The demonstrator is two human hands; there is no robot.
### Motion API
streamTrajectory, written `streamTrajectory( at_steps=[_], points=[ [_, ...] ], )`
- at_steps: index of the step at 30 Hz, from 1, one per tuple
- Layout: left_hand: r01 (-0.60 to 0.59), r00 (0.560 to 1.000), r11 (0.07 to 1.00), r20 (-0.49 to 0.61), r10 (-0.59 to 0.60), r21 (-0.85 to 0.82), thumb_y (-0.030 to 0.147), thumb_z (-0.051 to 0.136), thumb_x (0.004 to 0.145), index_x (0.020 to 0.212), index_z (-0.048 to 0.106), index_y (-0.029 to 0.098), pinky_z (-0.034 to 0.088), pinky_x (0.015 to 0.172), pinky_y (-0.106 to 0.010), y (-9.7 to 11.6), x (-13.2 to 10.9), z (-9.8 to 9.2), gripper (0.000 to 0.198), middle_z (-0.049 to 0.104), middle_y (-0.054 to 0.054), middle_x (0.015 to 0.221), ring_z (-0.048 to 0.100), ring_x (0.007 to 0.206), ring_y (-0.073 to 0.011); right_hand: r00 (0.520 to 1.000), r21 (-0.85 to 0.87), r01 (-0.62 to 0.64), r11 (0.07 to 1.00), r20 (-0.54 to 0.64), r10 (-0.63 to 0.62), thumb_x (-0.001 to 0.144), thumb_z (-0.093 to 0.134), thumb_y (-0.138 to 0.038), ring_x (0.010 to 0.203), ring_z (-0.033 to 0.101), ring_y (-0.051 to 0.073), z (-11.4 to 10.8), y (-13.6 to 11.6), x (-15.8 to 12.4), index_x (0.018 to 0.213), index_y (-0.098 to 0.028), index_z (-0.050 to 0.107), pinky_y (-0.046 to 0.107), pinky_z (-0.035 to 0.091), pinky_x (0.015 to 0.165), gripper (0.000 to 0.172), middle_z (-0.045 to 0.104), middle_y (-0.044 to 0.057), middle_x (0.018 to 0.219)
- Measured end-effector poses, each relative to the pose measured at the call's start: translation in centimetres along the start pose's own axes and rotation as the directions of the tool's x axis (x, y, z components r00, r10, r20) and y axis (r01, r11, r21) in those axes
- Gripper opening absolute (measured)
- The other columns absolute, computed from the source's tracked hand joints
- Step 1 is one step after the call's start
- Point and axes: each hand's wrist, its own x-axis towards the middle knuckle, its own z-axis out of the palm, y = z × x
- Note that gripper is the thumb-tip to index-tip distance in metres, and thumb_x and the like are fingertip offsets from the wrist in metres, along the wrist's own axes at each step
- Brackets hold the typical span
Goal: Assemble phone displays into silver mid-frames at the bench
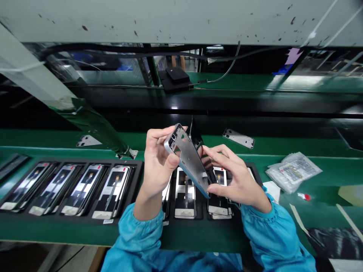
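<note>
So the biggest thing here is the green workbench [70, 228], running across under everything, with a scuffed white panel [181, 22] spanning the top of the view. A slanted post [42, 81], its lower part wrapped in green, comes down on the left to the bench. Two dark trays sit on the bench: the left tray [137, 185] carries four leaning stacks of phone panels [111, 192], and the right tray [257, 175] has more of them, partly hidden by the arms. Blue sleeves [141, 230] lead up to both hands. Left hand [157, 162] is pinching the upper end of a silvery phone frame [190, 155], thumb on the near side and fingers behind the top. That frame's held tilted above the right tray, cutout end pointing up and away, other end down toward the right hand [238, 177]. The right thumb is at that lower end, fingers curved well apart from it by a dark glossy patch along the long edge; can't tell if they're actually gripping. Off to the right there's a pile of clear bags [295, 170], a loose silver plate [238, 138] farther back, and a tiny red bit [304, 197] near the bags.
</note>
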Motion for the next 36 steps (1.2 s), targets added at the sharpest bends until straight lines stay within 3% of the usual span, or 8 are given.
streamTrajectory(
  at_steps=[3, 5, 12, 16, 23, 36],
  points=[
    [-0.113, 0.994, 0.991, 0.007, 0.113, 0.067, 0.062, 0.085, 0.104, 0.137, 0.073, 0.030, 0.072, 0.099, -0.037, 0.3, 0.0, -0.3, 0.048, 0.083, -0.010, 0.132, 0.085, 0.118, -0.0234, 0.997, -0.031, 0.017, 0.999, 0.074, -0.015, 0.104, 0.087, -0.060, 0.119, 0.076, 0.029, -0.5, 0.0, 0.1, 0.178, -0.038, 0.053, 0.051, 0.074, 0.102, 0.085, 0.069, 0.012, 0.135],
    [-0.123, 0.992, 0.990, 0.006, 0.123, 0.065, 0.060, 0.086, 0.103, 0.138, 0.076, 0.033, 0.072, 0.104, -0.036, 0.3, 0.0, -0.6, 0.046, 0.084, -0.009, 0.133, 0.084, 0.120, -0.0229, 0.995, -0.043, 0.025, 0.999, 0.093, -0.021, 0.103, 0.087, -0.060, 0.121, 0.076, 0.030, -0.5, 0.0, 0.1, 0.178, -0.038, 0.053, 0.052, 0.074, 0.104, 0.085, 0.070, 0.012, 0.134],
    [-0.141, 0.986, 0.985, 0.100, 0.132, 0.094, 0.063, 0.096, 0.092, 0.136, 0.077, 0.035, 0.067, 0.116, -0.046, -0.5, -0.3, -0.5, 0.055, 0.079, -0.007, 0.132, 0.074, 0.142, -0.0296, 0.998, -0.031, 0.054, 0.998, -0.023, -0.054, 0.106, 0.082, -0.062, 0.116, 0.077, 0.027, 1.4, 0.0, 0.2, 0.180, -0.040, 0.049, 0.048, 0.076, 0.101, 0.085, 0.064, 0.011, 0.137],
    [-0.073, 0.982, 0.997, 0.173, 0.073, -0.009, 0.056, 0.094, 0.097, 0.141, 0.074, 0.039, 0.073, 0.108, -0.049, -0.1, -0.4, 0.1, 0.052, 0.073, -0.005, 0.144, 0.084, 0.122, -0.0261, 0.995, -0.121, 0.094, 0.988, -0.005, -0.095, 0.105, 0.082, -0.064, 0.115, 0.076, 0.028, 1.3, 0.1, 0.2, 0.181, -0.039, 0.049, 0.047, 0.076, 0.100, 0.086, 0.064, 0.012, 0.137],
    [-0.097, 0.980, 0.995, 0.177, 0.093, 0.013, 0.052, 0.092, 0.100, 0.139, 0.074, 0.036, 0.073, 0.109, -0.058, 0.4, -0.1, 0.6, 0.045, 0.073, -0.005, 0.141, 0.087, 0.117, -0.0285, 0.990, -0.104, 0.143, 0.984, 0.024, -0.141, 0.104, 0.084, -0.060, 0.119, 0.079, 0.028, 1.2, 0.2, 0.5, 0.182, -0.041, 0.047, 0.049, 0.073, 0.108, 0.088, 0.062, 0.012, 0.138],
    [-0.131, 0.977, 0.989, 0.178, 0.118, 0.062, 0.051, 0.088, 0.104, 0.144, 0.073, 0.038, 0.078, 0.090, -0.042, 0.5, -0.3, 0.8, 0.045, 0.072, -0.009, 0.148, 0.088, 0.112, -0.0282, 0.988, -0.099, 0.153, 0.983, 0.037, -0.151, 0.103, 0.089, -0.052, 0.131, 0.076, 0.033, 0.9, 0.9, 0.5, 0.176, -0.036, 0.057, 0.055, 0.070, 0.114, 0.081, 0.068, 0.015, 0.143]
  ],
)
